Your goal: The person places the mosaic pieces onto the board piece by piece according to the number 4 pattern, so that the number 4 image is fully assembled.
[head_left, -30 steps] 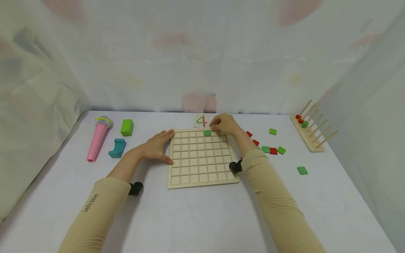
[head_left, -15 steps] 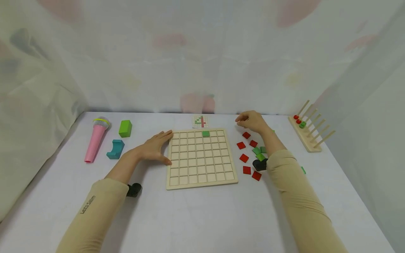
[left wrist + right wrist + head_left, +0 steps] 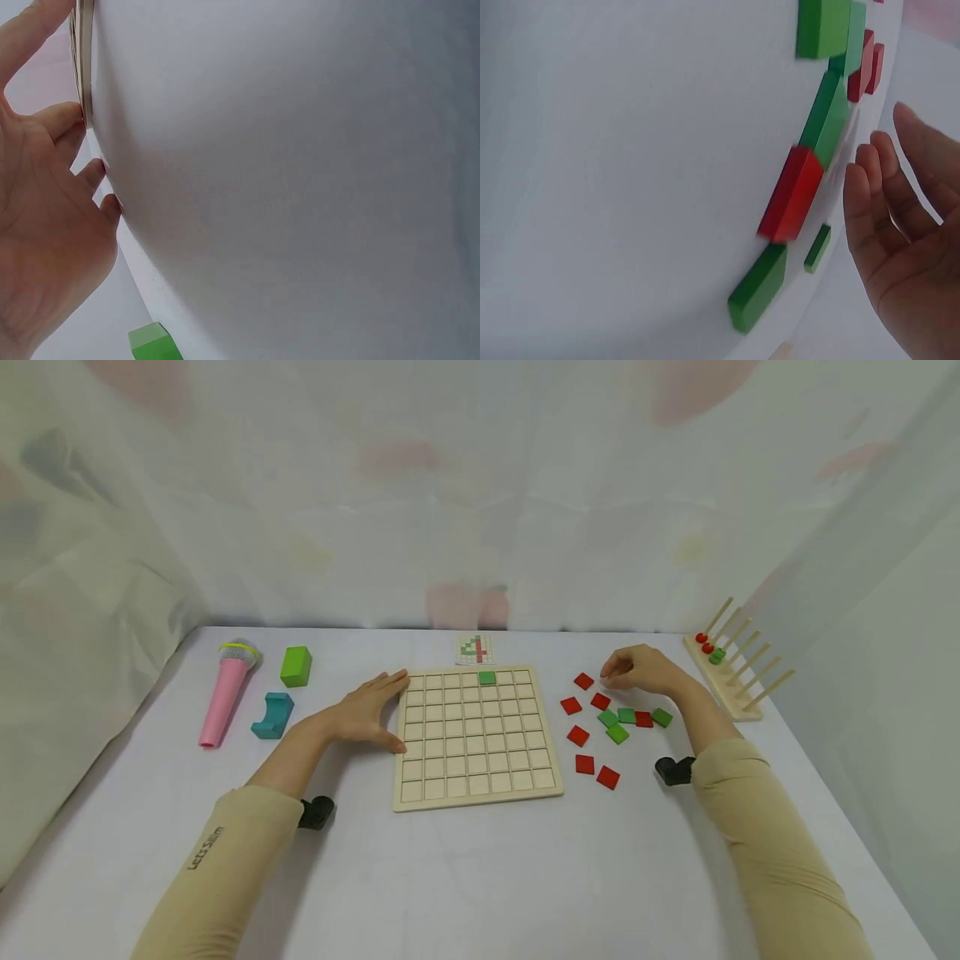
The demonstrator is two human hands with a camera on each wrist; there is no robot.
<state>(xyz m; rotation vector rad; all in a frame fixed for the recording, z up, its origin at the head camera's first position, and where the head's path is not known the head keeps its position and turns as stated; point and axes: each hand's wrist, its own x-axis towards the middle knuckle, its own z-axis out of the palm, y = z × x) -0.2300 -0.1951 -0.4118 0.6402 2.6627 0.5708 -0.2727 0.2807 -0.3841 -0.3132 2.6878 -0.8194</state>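
A wooden grid board [image 3: 480,735] lies on the white table, with one green tile [image 3: 487,678] in its far row. My left hand [image 3: 365,714] is spread along the board's left edge, index finger and thumb at the rim. In the left wrist view, the fingertips of the left hand [image 3: 56,187] meet the board's side [image 3: 86,67]. Over the loose tiles at the right, my right hand [image 3: 643,670] hovers with loosely bent fingers and nothing in them. The right wrist view shows the right hand [image 3: 907,225] above a red tile [image 3: 791,195] and several green ones [image 3: 825,120].
Behind the board lies a small pattern card [image 3: 475,649]. A pink microphone [image 3: 227,693], a green block [image 3: 296,666] and a teal curved block [image 3: 273,716] are at the left. A wooden peg rack [image 3: 723,677] with red and green beads stands at the far right.
My right hand has moved right, from the board's far edge to above the loose tiles, uncovering red tiles beside the board. The left hand keeps its place at the board's edge.
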